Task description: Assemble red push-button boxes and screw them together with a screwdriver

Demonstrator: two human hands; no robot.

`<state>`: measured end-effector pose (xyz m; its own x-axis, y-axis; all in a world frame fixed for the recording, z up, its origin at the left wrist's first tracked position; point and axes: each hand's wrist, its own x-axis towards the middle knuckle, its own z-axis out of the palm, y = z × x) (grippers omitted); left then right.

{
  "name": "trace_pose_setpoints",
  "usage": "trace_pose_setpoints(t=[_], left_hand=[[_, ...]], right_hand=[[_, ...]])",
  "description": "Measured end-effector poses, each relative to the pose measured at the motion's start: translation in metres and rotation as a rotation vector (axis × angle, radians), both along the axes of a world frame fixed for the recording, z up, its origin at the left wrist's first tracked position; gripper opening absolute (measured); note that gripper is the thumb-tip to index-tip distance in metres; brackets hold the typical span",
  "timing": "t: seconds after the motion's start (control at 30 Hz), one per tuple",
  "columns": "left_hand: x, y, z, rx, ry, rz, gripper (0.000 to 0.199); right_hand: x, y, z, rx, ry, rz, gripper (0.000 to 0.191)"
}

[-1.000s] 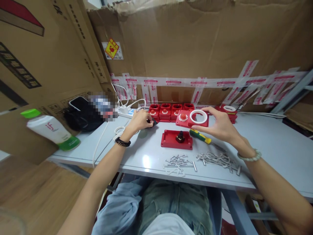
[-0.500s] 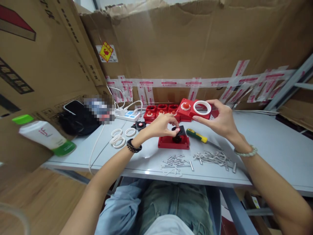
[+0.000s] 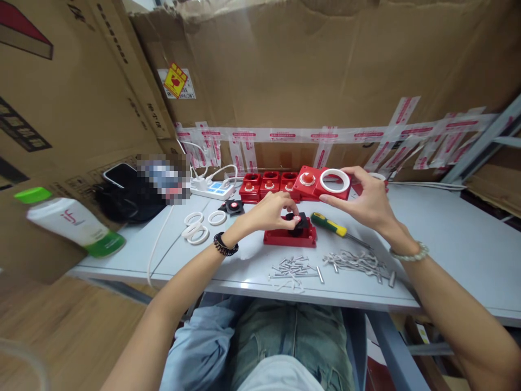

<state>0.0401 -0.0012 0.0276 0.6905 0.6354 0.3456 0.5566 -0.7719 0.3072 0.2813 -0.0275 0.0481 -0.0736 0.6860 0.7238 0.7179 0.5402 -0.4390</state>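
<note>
Head view: black piece (image 3: 302, 221) pinched between the left hand's (image 3: 275, 212) fingers (image 3: 291, 223).

Had the bottle (image 3: 73, 224) at the left end of the table (image 3: 236, 266), and the phone (image 3: 121, 175) on the bag (image 3: 130, 203) behind it. Kept the rings (image 3: 197, 234) on the left, nearer than the power strip (image 3: 214, 190). Showed the small boxes (image 3: 269, 187) in a far row, the base (image 3: 285, 239) nearer, the screwdriver (image 3: 329, 224) to its right, the screws (image 3: 295, 267) near.
</note>
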Motion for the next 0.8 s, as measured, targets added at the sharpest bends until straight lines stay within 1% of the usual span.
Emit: trace_pose_setpoints(t=[0.37, 0.53, 0.8], left_hand=[[0.0, 0.0004, -0.0012, -0.022, -0.045, -0.045, 0.015], [-0.0004, 0.0004, -0.0018, -0.023, -0.048, -0.041, 0.015], [-0.0007, -0.0009, -0.0045, -0.019, -0.062, -0.065, 0.015]], right_hand=[[-0.0022, -0.0023, 0.0004, 0.011, -0.022, 0.003, 0.056], [-0.0039, -0.0018, -0.0002, 0.015, -0.03, 0.005, 0.057], [-0.0036, -0.0007, -0.0009, -0.041, 0.012, 0.044, 0.056]])
